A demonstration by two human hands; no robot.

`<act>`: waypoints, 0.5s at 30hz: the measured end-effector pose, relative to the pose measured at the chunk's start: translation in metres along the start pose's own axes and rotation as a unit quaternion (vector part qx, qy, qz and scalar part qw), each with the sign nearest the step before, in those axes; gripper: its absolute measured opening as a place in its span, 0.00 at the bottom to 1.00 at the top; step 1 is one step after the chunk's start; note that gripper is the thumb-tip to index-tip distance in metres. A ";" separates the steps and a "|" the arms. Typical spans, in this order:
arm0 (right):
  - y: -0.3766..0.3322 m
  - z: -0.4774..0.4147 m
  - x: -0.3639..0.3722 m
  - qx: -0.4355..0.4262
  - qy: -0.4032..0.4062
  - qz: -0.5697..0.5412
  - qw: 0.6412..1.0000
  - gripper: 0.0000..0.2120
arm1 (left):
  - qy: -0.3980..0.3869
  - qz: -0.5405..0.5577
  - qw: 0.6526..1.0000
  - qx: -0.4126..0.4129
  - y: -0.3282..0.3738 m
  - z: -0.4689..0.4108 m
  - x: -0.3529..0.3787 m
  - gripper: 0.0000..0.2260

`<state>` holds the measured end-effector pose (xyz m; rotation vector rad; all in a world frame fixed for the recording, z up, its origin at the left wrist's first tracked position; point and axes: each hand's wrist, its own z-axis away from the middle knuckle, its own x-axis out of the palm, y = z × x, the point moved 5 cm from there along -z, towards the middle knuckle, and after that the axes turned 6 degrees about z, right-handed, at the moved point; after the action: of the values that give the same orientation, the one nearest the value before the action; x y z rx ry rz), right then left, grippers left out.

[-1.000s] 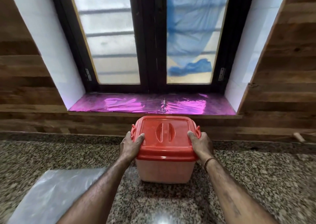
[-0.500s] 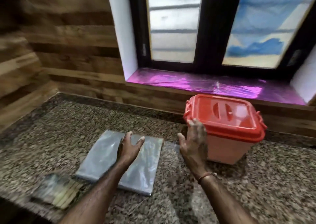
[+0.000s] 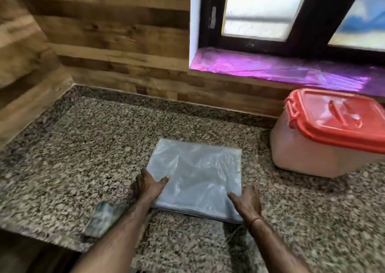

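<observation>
Plastic bags [image 3: 198, 177] lie in a flat pile, low in the middle of the frame. The left hand [image 3: 150, 184] and right hand [image 3: 248, 203] touch its sides, thumbs on top. I cannot tell if they pinch. Best to slide fingers under and lift both sides together.

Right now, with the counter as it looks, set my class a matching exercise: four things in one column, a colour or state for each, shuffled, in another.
Column one:
1. stack of plastic bags
2. container lid
3. sill sheet
4. left hand

Column two:
A. red
B. shiny purple
C. touching the bags' left edge
D. clear, lying flat

Pairs: 1-D, 2-A, 3-B, 4-C
</observation>
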<state>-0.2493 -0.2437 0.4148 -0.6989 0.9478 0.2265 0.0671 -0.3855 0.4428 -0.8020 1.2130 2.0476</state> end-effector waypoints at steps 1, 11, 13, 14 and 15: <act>0.001 0.001 0.002 0.022 -0.007 -0.012 1.000 0.28 | 0.003 0.005 1.000 -0.008 -0.005 -0.010 -0.001 0.46; 0.029 -0.017 -0.018 0.100 -0.086 -0.573 0.809 0.25 | -0.122 0.189 0.973 -0.059 -0.024 -0.006 0.030 0.10; 0.031 0.005 0.010 0.139 -0.083 -0.646 0.746 0.30 | -0.128 0.237 0.960 -0.079 -0.022 0.001 0.042 0.13; 0.025 0.015 0.023 0.152 -0.077 -0.665 0.727 0.28 | -0.148 0.250 0.953 -0.089 -0.019 0.006 0.050 0.14; 0.017 0.022 0.032 0.164 -0.081 -0.673 0.716 0.25 | -0.175 0.264 0.944 -0.097 -0.017 0.011 0.061 0.14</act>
<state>-0.2241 -0.2209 0.3893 -0.8560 0.1060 -1.1480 0.0402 -0.3571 0.3923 -0.1740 1.1104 2.6340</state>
